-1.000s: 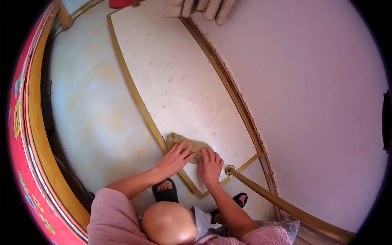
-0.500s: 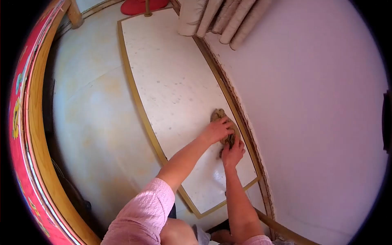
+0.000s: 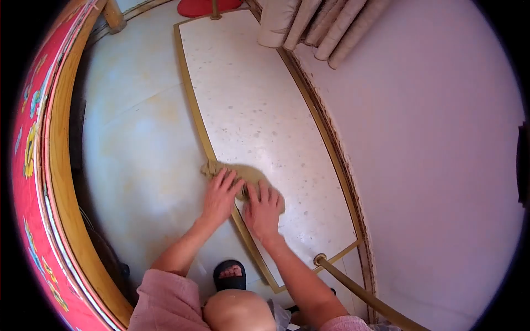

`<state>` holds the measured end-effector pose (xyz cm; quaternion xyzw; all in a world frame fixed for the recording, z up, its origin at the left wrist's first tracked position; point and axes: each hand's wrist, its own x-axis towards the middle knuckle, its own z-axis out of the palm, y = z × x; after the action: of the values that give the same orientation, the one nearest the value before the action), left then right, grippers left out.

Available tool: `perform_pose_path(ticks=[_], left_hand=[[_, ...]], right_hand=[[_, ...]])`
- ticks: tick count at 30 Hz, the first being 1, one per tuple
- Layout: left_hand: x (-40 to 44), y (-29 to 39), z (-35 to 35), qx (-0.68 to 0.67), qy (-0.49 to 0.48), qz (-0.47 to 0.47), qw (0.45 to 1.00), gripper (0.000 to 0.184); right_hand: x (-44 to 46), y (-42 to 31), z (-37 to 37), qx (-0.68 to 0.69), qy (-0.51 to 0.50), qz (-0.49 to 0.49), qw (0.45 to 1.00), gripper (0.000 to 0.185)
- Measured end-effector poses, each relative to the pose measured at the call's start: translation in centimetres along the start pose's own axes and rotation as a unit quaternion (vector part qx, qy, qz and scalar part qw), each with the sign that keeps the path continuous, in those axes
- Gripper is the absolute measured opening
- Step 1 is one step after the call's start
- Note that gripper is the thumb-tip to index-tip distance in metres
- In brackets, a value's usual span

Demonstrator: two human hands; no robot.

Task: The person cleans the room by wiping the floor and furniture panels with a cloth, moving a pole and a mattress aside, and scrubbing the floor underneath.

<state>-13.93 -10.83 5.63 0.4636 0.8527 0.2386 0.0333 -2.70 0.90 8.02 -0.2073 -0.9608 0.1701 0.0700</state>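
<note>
An olive-brown cloth (image 3: 253, 175) lies bunched on a white speckled panel (image 3: 248, 99) with a gold border, one end reaching over the left border. My left hand (image 3: 222, 194) presses on the cloth near that border, fingers spread. Just to its right, my right hand (image 3: 261, 208) rests on the cloth with its fingers slightly apart. Neither set of fingers is wrapped round the cloth.
A gold pole (image 3: 359, 289) rises at the panel's near end, another (image 3: 215, 10) at the far end. Rolled beige material (image 3: 323, 25) stands by the pale wall (image 3: 430, 138). Red patterned fabric and a wooden edge (image 3: 69, 182) run along the left. A black sandal (image 3: 229, 278) is below.
Both hands and the cloth went right across the panel, then came back to its left border. The view has shifted, showing more of the rolled material and the red object at the top.
</note>
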Motion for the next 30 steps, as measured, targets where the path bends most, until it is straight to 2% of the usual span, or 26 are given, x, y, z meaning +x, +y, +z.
perform_pose_path(ticks=[4,8,10,12,16,20,23,28,30], left_hand=[[-3.1,4.6,-1.2,-0.014,-0.089,0.032,0.995,0.048],[-1.6,7.3,0.3,-0.097,-0.118,0.114,0.982,0.051],[1.6,7.2,2.4,-0.101,-0.143,0.173,0.969,0.054],[5.3,7.7,4.1,-0.078,-0.125,0.221,0.964,0.056],[12.8,9.7,8.0,-0.048,-0.1,0.249,0.962,0.05],[18.4,10.7,11.7,-0.006,-0.038,0.237,0.971,0.053],[21.0,10.4,11.7,0.023,-0.03,0.208,0.977,0.055],[23.4,7.1,9.7,0.062,-0.041,0.142,0.987,0.052],[23.3,4.0,8.5,0.044,-0.056,0.109,0.991,0.053]], right_hand=[[-7.2,-0.3,-2.1,0.038,-0.012,0.036,0.999,0.063],[-10.8,2.0,-2.5,0.027,-0.01,0.075,0.997,0.063],[-9.2,3.0,-3.1,0.024,0.004,0.126,0.992,0.058],[-7.4,4.9,-2.6,-0.005,0.037,0.178,0.983,0.057],[-2.5,9.9,-2.2,-0.045,0.119,0.199,0.972,0.064],[2.3,15.9,-3.4,-0.069,0.098,0.189,0.975,0.071],[5.6,18.5,-3.3,-0.087,0.077,0.162,0.98,0.077],[10.8,17.6,-2.6,-0.099,-0.004,0.122,0.988,0.077],[12.0,16.1,-2.0,-0.091,-0.018,0.076,0.993,0.075]])
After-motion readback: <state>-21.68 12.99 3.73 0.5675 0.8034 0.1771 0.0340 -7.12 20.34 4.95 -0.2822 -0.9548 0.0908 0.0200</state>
